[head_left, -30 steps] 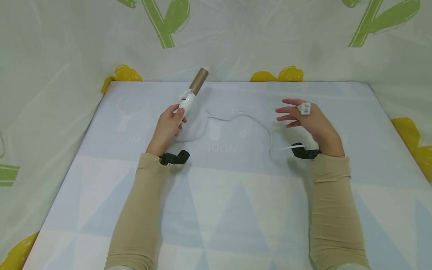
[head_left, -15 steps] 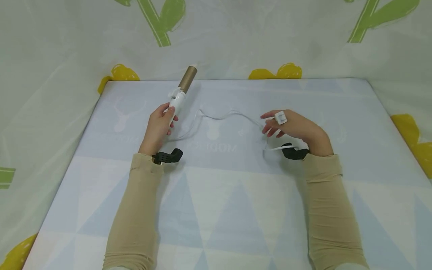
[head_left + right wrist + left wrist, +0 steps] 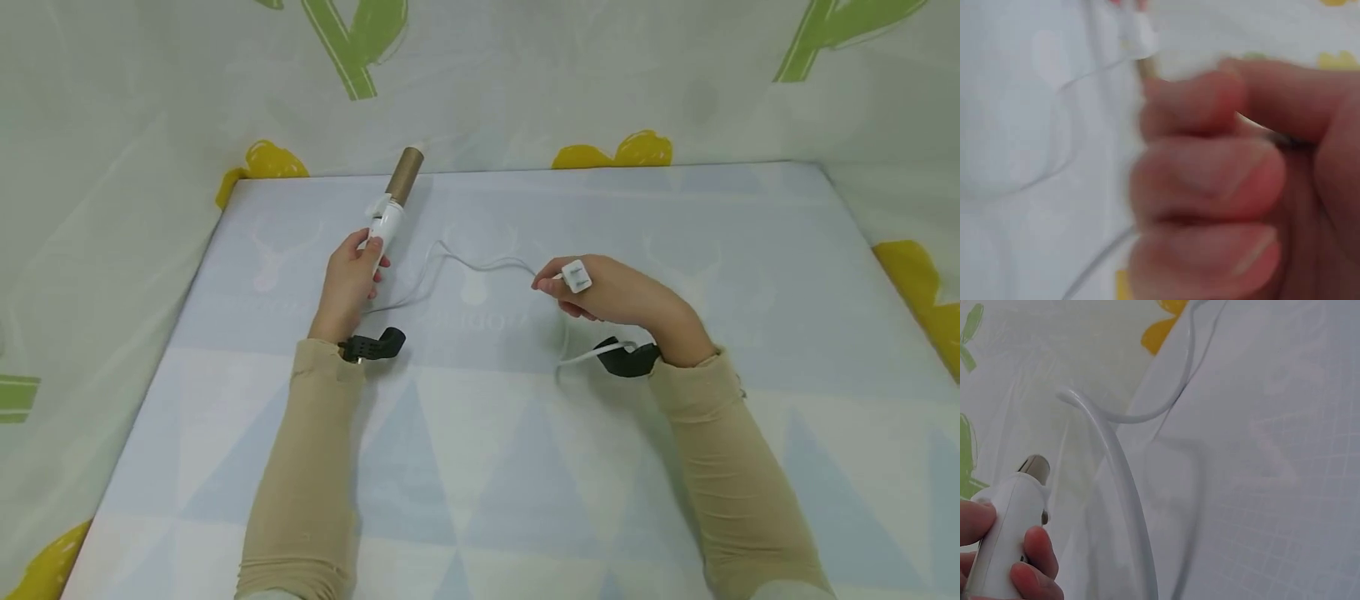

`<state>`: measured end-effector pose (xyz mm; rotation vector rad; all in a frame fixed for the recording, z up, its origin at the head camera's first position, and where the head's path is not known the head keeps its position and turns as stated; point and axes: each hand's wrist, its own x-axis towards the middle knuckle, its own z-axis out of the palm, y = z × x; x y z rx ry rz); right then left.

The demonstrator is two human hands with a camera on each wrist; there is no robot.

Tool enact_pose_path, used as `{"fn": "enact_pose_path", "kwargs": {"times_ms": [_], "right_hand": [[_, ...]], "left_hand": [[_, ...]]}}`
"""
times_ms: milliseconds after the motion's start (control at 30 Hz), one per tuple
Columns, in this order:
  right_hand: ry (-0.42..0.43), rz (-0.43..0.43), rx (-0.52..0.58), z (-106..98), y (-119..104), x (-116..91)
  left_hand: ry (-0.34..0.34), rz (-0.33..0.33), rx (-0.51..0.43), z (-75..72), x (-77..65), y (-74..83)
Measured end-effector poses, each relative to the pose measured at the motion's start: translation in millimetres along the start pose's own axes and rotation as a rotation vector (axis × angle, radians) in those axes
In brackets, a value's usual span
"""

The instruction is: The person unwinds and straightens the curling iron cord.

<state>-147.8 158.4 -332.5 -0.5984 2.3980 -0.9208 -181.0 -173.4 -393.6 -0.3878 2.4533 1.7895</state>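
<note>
In the head view, my left hand (image 3: 347, 283) grips the white handle of a curling iron (image 3: 386, 223). Its gold-brown barrel (image 3: 405, 177) points up toward the far table edge. The left wrist view shows fingertips (image 3: 1036, 562) wrapped round that handle. A thin white power cord (image 3: 480, 267) runs from near my left hand over to my right hand (image 3: 615, 292). There the fingers are curled in, pinching the cord. A white plug (image 3: 577, 276) sticks out at the back of that hand near the knuckles. Curled fingers (image 3: 1210, 178) fill the blurred right wrist view.
Both hands are above a table (image 3: 480, 467) covered in a pale blue and white triangle pattern. Black wrist cameras (image 3: 375, 345) sit on both wrists, and a white cable (image 3: 592, 354) lies by the right one. A patterned curtain (image 3: 480, 83) hangs behind the table.
My right hand has moved left and slightly nearer, its spread fingers curling in on the cord and carrying the plug along. The left hand with the curling iron has shifted a little left.
</note>
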Motion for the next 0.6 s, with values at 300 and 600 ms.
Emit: {"fn": "enact_pose_path", "kwargs": {"times_ms": [300, 600], "right_hand": [[0.114, 0.115, -0.307, 3, 28, -25], [0.145, -0.158, -0.675, 24, 47, -44]], "left_hand": [[-0.007, 0.004, 0.012, -14.2, -2.2, 0.4], [-0.001, -0.023, 0.026, -34.3, -5.7, 0.6]]}}
